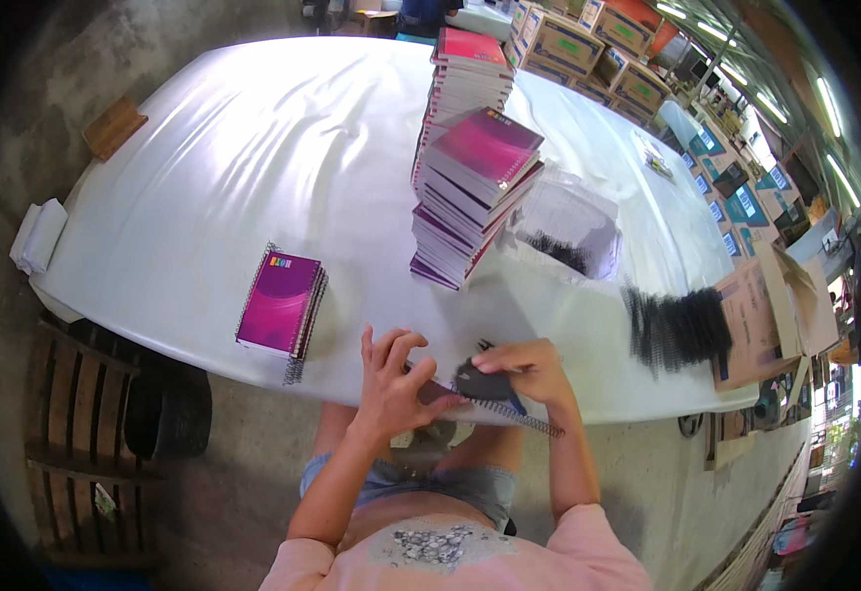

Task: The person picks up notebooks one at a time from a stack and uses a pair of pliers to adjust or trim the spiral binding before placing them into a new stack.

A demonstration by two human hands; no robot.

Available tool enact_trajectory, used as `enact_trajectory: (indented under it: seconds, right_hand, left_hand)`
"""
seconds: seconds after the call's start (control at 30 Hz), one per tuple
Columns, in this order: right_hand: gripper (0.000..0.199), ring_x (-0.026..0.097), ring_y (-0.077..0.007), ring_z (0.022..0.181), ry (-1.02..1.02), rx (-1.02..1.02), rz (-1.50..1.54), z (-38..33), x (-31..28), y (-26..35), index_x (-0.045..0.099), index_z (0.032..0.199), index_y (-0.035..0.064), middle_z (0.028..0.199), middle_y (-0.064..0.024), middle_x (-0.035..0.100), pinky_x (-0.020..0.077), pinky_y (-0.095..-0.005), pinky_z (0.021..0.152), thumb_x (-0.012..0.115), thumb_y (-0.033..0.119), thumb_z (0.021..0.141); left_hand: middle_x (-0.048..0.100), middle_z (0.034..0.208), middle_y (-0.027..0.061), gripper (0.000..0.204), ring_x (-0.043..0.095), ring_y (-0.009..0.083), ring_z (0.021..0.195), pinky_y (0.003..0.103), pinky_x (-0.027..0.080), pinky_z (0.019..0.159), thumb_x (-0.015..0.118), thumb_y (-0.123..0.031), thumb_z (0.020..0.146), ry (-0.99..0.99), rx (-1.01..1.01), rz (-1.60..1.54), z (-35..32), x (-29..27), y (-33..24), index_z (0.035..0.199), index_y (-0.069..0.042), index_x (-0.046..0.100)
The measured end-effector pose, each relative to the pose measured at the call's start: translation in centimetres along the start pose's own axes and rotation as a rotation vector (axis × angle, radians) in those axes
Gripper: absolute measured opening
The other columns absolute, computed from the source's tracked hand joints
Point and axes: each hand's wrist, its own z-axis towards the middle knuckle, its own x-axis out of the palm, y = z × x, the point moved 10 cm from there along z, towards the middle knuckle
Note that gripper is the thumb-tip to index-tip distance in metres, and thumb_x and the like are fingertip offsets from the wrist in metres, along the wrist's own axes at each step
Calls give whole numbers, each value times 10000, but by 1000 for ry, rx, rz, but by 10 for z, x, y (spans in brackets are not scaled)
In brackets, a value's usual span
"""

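At the table's near edge my left hand (389, 386) has its fingers curled and apart. Its thumb presses by a thin dark purple notebook (432, 392), mostly hidden by the hand. A dark spiral coil (519, 418) runs from there to the right, its loose end near my right wrist. My right hand (531, 368) pinches a dark object (480, 382) with a bit of blue at its lower end, above the coil; its kind is unclear. To the left lies a small stack of purple notebooks (279, 303) with black coils sticking out at the corners.
Tall stacks of pink-purple notebooks (485, 148) stand beyond my hands. Right of them lies a clear plastic bag (573, 222) with black coils. A heap of black coils (677, 330) spills from an open carton (756, 310) at the right edge. A wooden pallet (86, 433) stands lower left.
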Motion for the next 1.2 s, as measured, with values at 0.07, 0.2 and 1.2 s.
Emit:
enact_trajectory:
  seconds: [0.07,0.2,1.2]
  right_hand:
    - [220,661,-256,915,9,-330,349,-1,8,53,706,899,-17,976,-161,693,512,-336,829,607,-70,710]
    - [240,657,-243,917,-172,159,-182,22,-7,-8,721,899,9,974,-155,692,504,-327,816,627,-62,690]
    - [338,667,-240,851,-2,-44,-280,70,48,34,714,974,62,961,-124,696,512,-285,786,609,-96,693]
  left_hand:
    - [495,1158,92,458,417,299,1168,563,238,1022,821,-418,551,10,2,-26,0,3,-1,730,-101,544]
    - [457,1230,141,462,387,343,1207,528,294,1003,841,-382,533,-26,-5,-90,5,-7,1,729,-85,546]
    - [324,1045,114,915,372,222,981,304,376,840,956,-314,413,-66,-346,-633,-20,20,74,993,-82,287]
